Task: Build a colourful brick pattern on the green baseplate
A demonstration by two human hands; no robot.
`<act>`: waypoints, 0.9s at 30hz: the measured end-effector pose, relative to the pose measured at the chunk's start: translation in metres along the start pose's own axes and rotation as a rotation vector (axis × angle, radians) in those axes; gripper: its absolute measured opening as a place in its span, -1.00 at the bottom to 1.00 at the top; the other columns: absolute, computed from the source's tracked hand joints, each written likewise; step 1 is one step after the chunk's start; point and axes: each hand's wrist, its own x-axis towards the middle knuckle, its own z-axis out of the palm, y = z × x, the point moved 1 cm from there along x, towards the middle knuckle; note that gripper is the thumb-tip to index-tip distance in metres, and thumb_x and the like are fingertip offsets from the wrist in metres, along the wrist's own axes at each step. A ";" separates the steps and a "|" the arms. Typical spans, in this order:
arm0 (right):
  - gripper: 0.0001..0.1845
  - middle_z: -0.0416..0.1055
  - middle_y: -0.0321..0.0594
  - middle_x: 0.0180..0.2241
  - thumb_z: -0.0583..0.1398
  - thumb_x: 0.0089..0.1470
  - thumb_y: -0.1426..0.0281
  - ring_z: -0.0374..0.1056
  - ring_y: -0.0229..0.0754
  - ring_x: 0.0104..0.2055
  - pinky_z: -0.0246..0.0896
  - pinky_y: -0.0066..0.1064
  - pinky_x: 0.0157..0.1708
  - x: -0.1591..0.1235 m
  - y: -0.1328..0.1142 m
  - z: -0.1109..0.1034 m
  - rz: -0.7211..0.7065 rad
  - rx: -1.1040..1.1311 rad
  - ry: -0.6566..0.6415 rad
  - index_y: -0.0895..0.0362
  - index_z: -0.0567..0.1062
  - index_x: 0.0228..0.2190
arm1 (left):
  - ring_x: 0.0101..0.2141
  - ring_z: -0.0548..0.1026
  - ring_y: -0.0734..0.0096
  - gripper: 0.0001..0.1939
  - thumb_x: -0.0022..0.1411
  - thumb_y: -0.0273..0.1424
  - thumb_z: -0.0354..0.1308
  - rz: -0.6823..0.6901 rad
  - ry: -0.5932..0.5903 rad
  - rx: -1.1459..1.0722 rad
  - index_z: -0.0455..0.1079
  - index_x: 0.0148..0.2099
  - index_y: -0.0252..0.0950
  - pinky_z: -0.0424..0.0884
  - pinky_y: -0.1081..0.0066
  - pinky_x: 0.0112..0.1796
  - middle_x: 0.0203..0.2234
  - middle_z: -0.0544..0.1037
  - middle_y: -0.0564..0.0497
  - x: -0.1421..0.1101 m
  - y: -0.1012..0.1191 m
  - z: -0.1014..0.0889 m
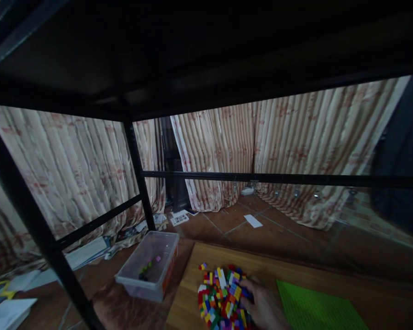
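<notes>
My right hand [263, 306] reaches in from the bottom edge to the right side of a heap of toy building bricks [223, 293]. Its fingers are bent and spaced apart, touching bricks at the heap's edge; no brick is plainly gripped, and the palm side is hidden. The bricks are red, yellow, blue, white, green, orange and purple, piled loosely on a wooden board [186, 293]. Right of the hand lies a flat green baseplate [316, 306]. My left hand is out of view.
A clear plastic box [141, 284] with a few bricks stands left of the board. A black metal frame [137, 174] and a dark panel [206, 55] surround the space overhead. Curtains [220, 156] hang behind; papers [253, 221] lie on the tiled floor [223, 229].
</notes>
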 end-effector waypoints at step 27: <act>-0.61 0.51 -0.20 -0.41 0.03 0.18 0.10 0.40 -0.17 -0.37 0.23 -0.41 -0.33 -0.068 0.042 -0.069 0.227 0.453 0.365 0.12 0.46 -0.39 | -0.48 0.43 0.29 -0.66 0.35 -0.24 -0.23 -0.051 0.310 0.347 0.25 -0.37 -0.23 0.24 0.36 -0.41 -0.54 0.44 -0.06 0.033 0.006 0.117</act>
